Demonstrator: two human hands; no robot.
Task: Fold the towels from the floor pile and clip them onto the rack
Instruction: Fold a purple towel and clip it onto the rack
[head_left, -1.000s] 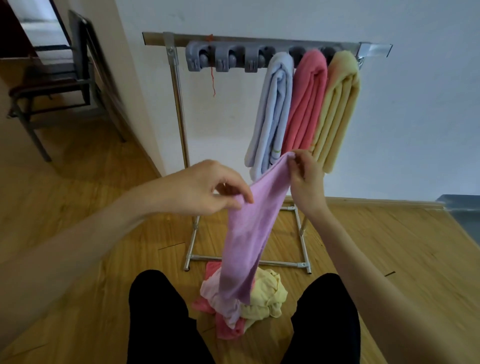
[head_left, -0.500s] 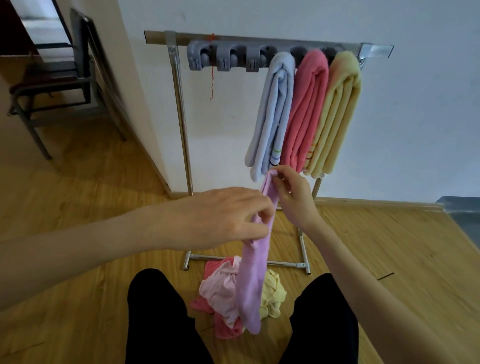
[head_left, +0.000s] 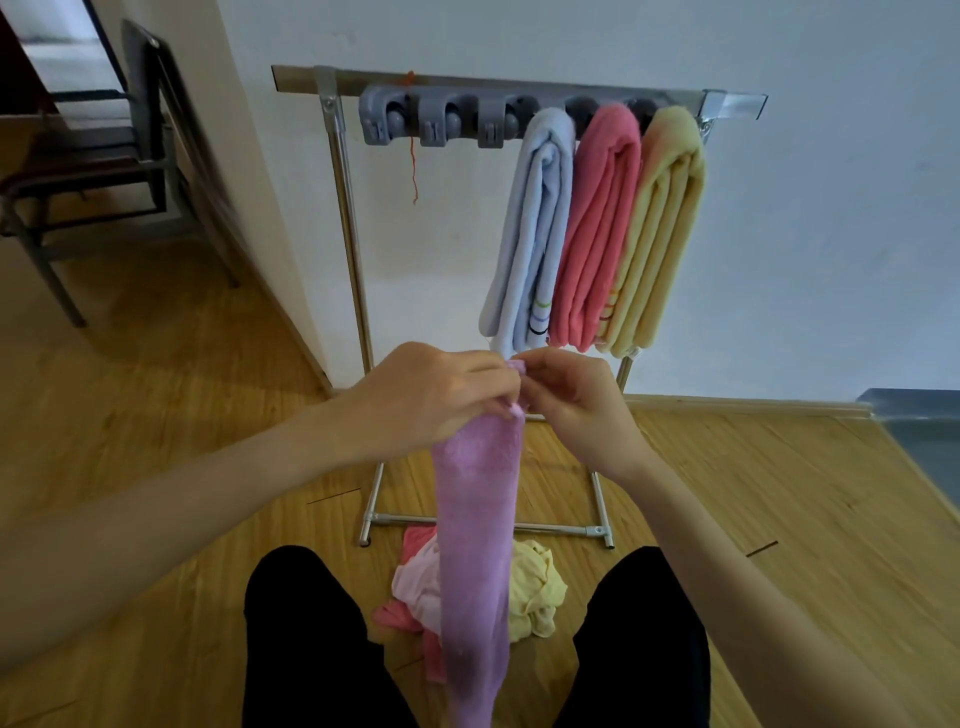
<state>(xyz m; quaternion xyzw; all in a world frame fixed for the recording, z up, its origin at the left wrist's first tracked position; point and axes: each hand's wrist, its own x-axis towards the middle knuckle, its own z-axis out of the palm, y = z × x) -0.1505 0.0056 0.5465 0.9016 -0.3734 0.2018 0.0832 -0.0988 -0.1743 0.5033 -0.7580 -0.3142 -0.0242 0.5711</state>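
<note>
At frame centre, the left hand (head_left: 441, 397) and right hand (head_left: 569, 405) met, both pinching the top of the purple towel (head_left: 478, 530) so it hung folded lengthwise above the pile (head_left: 535, 587); three grey clips (head_left: 439, 122) at upper left stood free.

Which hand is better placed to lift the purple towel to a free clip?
Probably the left hand. The free clips sit on the rack's left half, above it. The right hand lies below the hung towels. Both hands pinch the purple towel top.
</note>
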